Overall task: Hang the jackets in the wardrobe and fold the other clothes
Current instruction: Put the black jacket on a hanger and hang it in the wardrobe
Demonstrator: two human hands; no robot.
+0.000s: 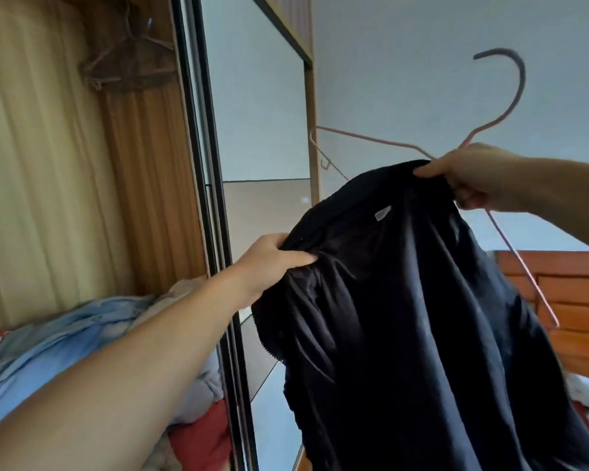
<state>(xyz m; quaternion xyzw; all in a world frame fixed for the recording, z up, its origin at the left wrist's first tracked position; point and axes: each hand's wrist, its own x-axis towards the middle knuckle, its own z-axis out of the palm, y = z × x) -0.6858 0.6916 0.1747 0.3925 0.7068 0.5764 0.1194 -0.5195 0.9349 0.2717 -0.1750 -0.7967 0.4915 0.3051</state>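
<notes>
While the wardrobe (65,164) fills the left of the view, its wood-grain interior open, a dark-framed sliding door (215,198) stands at its right edge, between the opening and the jacket. Black jacket (422,317): held up in the air in front of the door, lining facing the camera, a small grey label (383,213) near the collar; the lower part hangs loose and covers much of the right half of the view. Heaped clothes (65,341) lie in the bottom of the wardrobe, mostly light blue, with pale and red fabric beside them. Wooden headboard (572,311) shows at right, behind the jacket. Left hand (272,263): fingers curled, gripping a bunch of the jacket's left shoulder. Right hand (473,175): pinching the collar edge and closed round the neck of a pink wire hanger (497,107) at once; the hook points up and one arm juts left above the collar, the other runs down behind the jacket's right side. Empty hangers (130,62) hang high inside the wardrobe, dim, count unclear.
</notes>
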